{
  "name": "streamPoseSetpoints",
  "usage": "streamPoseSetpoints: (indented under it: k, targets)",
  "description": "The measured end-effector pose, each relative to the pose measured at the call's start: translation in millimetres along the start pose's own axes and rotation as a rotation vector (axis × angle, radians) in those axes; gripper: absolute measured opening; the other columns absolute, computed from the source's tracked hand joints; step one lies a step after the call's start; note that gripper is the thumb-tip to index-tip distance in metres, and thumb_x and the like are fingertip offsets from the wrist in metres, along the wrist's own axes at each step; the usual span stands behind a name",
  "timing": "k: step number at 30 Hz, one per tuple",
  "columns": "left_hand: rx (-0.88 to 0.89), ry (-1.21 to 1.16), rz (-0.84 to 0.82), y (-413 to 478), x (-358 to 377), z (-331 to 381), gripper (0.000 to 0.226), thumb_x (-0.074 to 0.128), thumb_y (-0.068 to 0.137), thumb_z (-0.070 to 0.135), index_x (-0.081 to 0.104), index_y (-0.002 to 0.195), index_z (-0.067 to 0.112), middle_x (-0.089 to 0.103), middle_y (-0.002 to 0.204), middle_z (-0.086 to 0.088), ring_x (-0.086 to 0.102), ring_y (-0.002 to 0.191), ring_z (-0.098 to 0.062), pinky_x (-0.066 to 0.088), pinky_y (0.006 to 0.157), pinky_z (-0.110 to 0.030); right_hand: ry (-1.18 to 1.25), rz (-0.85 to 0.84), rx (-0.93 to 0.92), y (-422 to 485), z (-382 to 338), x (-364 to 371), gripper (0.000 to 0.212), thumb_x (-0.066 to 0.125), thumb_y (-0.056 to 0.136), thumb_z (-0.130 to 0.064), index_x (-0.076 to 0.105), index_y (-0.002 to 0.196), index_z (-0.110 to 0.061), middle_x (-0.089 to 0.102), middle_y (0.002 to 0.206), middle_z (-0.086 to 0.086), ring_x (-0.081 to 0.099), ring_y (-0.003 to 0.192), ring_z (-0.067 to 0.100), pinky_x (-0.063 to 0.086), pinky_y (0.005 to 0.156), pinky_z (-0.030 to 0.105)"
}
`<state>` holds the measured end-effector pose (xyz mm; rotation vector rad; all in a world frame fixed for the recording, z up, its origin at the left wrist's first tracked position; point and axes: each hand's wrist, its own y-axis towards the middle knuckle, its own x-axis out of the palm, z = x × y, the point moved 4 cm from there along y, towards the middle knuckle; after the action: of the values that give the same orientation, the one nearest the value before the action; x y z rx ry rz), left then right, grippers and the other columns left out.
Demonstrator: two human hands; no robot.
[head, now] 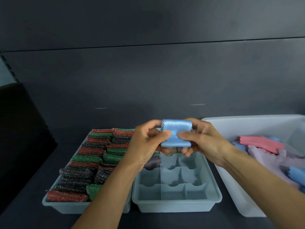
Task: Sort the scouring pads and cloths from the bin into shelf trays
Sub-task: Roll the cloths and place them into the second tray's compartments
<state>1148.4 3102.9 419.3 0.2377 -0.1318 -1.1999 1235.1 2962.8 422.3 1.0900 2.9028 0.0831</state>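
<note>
One folded blue cloth point(176, 129) is pinched compact by curled fingers point(165, 134) of the left hand point(145, 144) and right hand point(204, 139) above the divided tray point(176, 204), seemingly sized for a compartment.

Held between the left grip point(146, 142) and right grip point(203, 140), the blue cloth point(176, 129) looks scaly-woven and faintly shiny. Left of them, the scouring pads point(92, 162) are rough, glittery mesh. Beneath, the divided tray point(176, 203) is smooth translucent plastic. To the right, the bin point(247, 126) is smooth white plastic holding soft matt cloths point(264, 144).

One pad-filled tray point(66, 207); one divided tray point(175, 207); one bin point(247, 126); one blue cloth point(176, 129); two hands point(145, 146) point(204, 141)
</note>
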Motion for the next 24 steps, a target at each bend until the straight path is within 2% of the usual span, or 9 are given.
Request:
streamPoseSetpoints:
  k: [3, 5, 9, 11, 13, 15, 18, 21, 24]
  targets:
    - [-0.085, -0.214, -0.053, 0.5, -2.1, -7.9, 0.022, 0.066, 0.084, 0.003, 0.071, 0.103, 0.011, 0.069, 0.073, -0.012, 0.066, 0.056, -0.018, 0.056, 0.051, -0.026, 0.215, -0.024, 0.005, 2.1, 2.2, 2.1, 0.021, 0.065, 0.076, -0.007, 0.070, 0.095, -0.014, 0.058, 0.062, 0.010, 0.049, 0.042, 0.015, 0.043, 0.040, 0.024]
    - [-0.191, -0.392, -0.104, 2.6, -1.9, -17.0, 0.023, 0.064, 0.076, 0.004, 0.077, 0.090, 0.016, 0.070, 0.071, -0.011, 0.068, 0.055, -0.017, 0.057, 0.051, -0.025, 0.304, -0.061, 0.033, 3.5, 4.4, 4.3, 0.023, 0.060, 0.074, -0.004, 0.069, 0.094, -0.011, 0.059, 0.059, 0.007, 0.048, 0.039, 0.014, 0.044, 0.039, 0.023]
    - [-0.316, -0.458, -0.205, 9.9, -11.1, -29.1, 0.021, 0.056, 0.078, 0.005, 0.076, 0.079, 0.013, 0.071, 0.075, -0.011, 0.070, 0.061, -0.022, 0.059, 0.056, -0.028, 0.298, -0.106, 0.131, 9.8, 12.9, 3.6, 0.025, 0.050, 0.076, -0.011, 0.074, 0.082, -0.010, 0.064, 0.076, 0.013, 0.052, 0.054, 0.021, 0.050, 0.048, 0.030]
    - [-0.314, -0.315, -0.260, 15.7, -16.7, -33.1, 0.016, 0.056, 0.086, 0.003, 0.070, 0.081, 0.009, 0.068, 0.079, -0.007, 0.070, 0.070, -0.022, 0.059, 0.061, -0.029, 0.111, -0.091, 0.146, 15.1, 19.5, -0.8, 0.022, 0.052, 0.086, -0.018, 0.073, 0.081, -0.012, 0.065, 0.076, 0.007, 0.057, 0.061, 0.019, 0.048, 0.054, 0.028]
    - [-0.269, -0.054, -0.290, 22.9, -22.0, -40.9, 0.016, 0.061, 0.087, -0.007, 0.063, 0.083, 0.008, 0.064, 0.084, -0.006, 0.068, 0.076, -0.021, 0.058, 0.064, -0.028, -0.177, -0.052, 0.073, 21.6, 24.5, -3.1, 0.007, 0.064, 0.088, -0.011, 0.069, 0.084, -0.014, 0.062, 0.071, 0.002, 0.054, 0.060, 0.011, 0.042, 0.055, 0.020]
    - [-0.202, 0.218, -0.319, 28.4, -26.1, -50.7, 0.024, 0.068, 0.081, -0.010, 0.059, 0.084, 0.012, 0.061, 0.087, -0.004, 0.061, 0.074, -0.018, 0.053, 0.064, -0.028, -0.407, -0.077, 0.058, 29.9, 35.4, -2.9, 0.019, 0.071, 0.082, -0.003, 0.062, 0.090, -0.017, 0.058, 0.070, 0.002, 0.049, 0.059, 0.010, 0.040, 0.056, 0.019]
    - [-0.139, 0.479, -0.389, 31.0, -23.4, -65.7, 0.029, 0.070, 0.073, 0.001, 0.056, 0.082, 0.024, 0.062, 0.084, 0.005, 0.055, 0.064, -0.012, 0.044, 0.062, -0.030, -0.783, -0.134, 0.110, 42.4, 55.5, 0.9, 0.025, 0.074, 0.073, -0.015, 0.060, 0.091, -0.025, 0.062, 0.076, -0.003, 0.054, 0.068, 0.013, 0.047, 0.065, 0.034]
    - [-0.120, 0.803, -0.416, 33.0, -18.6, -76.4, 0.028, 0.070, 0.075, 0.009, 0.059, 0.092, 0.028, 0.067, 0.089, 0.011, 0.065, 0.074, -0.007, 0.054, 0.070, -0.032, -1.183, -0.166, 0.105, 46.9, 66.9, 8.0, 0.018, 0.069, 0.075, -0.024, 0.056, 0.084, -0.034, 0.059, 0.086, -0.014, 0.054, 0.084, 0.011, 0.047, 0.077, 0.029]
    - [-0.020, 1.201, -0.448, 34.0, -23.9, -75.2, 0.020, 0.070, 0.079, 0.024, 0.065, 0.099, 0.027, 0.070, 0.095, 0.011, 0.066, 0.088, -0.011, 0.053, 0.083, -0.030, -1.330, -0.171, 0.093, 47.1, 71.9, 9.7, 0.017, 0.066, 0.079, -0.029, 0.051, 0.083, -0.035, 0.056, 0.091, -0.010, 0.056, 0.093, 0.017, 0.038, 0.077, 0.026]
